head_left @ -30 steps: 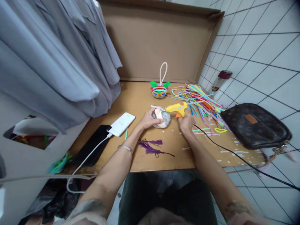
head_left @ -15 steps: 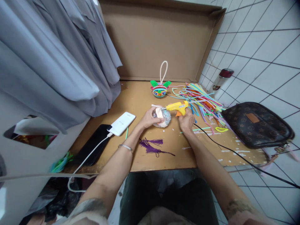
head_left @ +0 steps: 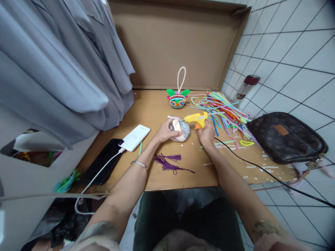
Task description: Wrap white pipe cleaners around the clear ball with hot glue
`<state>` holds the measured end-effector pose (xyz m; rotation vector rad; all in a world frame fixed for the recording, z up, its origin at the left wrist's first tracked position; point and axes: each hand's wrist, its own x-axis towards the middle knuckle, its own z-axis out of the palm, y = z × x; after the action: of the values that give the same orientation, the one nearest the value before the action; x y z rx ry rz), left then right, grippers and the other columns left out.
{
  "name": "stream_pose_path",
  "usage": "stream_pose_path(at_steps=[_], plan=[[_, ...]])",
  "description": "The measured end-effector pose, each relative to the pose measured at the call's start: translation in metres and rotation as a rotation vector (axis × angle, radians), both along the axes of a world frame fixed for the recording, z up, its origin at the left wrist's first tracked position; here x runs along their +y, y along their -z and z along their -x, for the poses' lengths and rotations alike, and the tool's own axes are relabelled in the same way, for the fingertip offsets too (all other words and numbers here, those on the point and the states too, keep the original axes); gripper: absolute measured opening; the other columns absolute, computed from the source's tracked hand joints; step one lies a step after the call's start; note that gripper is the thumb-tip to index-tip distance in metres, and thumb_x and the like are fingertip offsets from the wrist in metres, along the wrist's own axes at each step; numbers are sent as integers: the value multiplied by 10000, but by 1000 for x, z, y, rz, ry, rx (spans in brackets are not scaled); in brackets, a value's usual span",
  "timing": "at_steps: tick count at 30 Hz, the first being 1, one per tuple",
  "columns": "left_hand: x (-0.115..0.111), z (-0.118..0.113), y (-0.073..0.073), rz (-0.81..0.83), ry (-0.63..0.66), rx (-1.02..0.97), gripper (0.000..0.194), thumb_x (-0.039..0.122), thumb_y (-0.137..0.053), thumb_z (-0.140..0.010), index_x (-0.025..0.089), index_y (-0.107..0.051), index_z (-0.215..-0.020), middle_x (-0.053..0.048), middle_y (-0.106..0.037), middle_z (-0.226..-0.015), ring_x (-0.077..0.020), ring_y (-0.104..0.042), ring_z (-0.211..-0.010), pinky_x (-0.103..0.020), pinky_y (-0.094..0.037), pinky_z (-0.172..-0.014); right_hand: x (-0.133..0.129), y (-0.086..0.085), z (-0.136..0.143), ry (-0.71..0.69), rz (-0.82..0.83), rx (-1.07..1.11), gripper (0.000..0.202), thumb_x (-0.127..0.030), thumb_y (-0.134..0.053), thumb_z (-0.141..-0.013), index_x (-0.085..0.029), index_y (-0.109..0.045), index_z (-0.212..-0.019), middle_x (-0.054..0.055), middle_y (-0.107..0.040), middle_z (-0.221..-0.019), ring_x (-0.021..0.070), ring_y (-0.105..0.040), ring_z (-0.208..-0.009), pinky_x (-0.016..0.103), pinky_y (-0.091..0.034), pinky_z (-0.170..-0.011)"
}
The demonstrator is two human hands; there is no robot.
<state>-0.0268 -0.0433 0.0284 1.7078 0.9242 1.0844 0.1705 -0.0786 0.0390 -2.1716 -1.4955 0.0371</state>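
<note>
My left hand (head_left: 165, 131) is closed around a round, clear-looking ball (head_left: 185, 131) with a pale pink band (head_left: 177, 126) across it. In my right hand (head_left: 206, 132) is a yellow hot glue gun (head_left: 195, 118) with an orange trigger, its nozzle pointing left at the band's upper edge. A glue stick (head_left: 216, 113) juts from the back of the gun. Whether the nozzle touches the band is too small to tell. Purple tassels (head_left: 169, 163) lie on the table in front of the ball. Behind it stands a colourful animal-face ornament (head_left: 177, 99) with a white loop.
Many coloured pipe cleaners (head_left: 225, 108) lie at the back right, near a red-capped bottle (head_left: 247, 87) and a brown patterned bag (head_left: 285, 137). A black cable (head_left: 248, 162) crosses the right side. On the left lie a white power bank (head_left: 136, 137) and a black phone (head_left: 104, 162).
The view has shifted very slightly. Both hands, the ball and the glue gun keep nearly the same positions relative to each other.
</note>
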Motion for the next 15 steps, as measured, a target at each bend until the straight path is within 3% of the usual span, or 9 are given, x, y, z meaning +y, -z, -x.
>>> stream_pose_path(at_steps=[7,15], plan=[[0,-1,0,8,18,-17,768,437,-818,-492,137,-593,-1162,-83,-644,-1107,-237,-591,-986,-335,-476,-873,-3,-7,1,-9,46,-37,365,-205,-503,-901,-183,-650,-1233,117,-740,-991,252,-673,-923,300,-432,-767],[0,-1,-1,-5,39,-30,727,434,-805,-498,167,-587,-1139,-71,-640,-1093,-222,-582,-945,-333,-465,-864,-4,-3,-1,-4,30,-46,355,-188,-486,-895,-205,-664,-1201,95,-738,-972,242,-666,-936,288,-431,-766]])
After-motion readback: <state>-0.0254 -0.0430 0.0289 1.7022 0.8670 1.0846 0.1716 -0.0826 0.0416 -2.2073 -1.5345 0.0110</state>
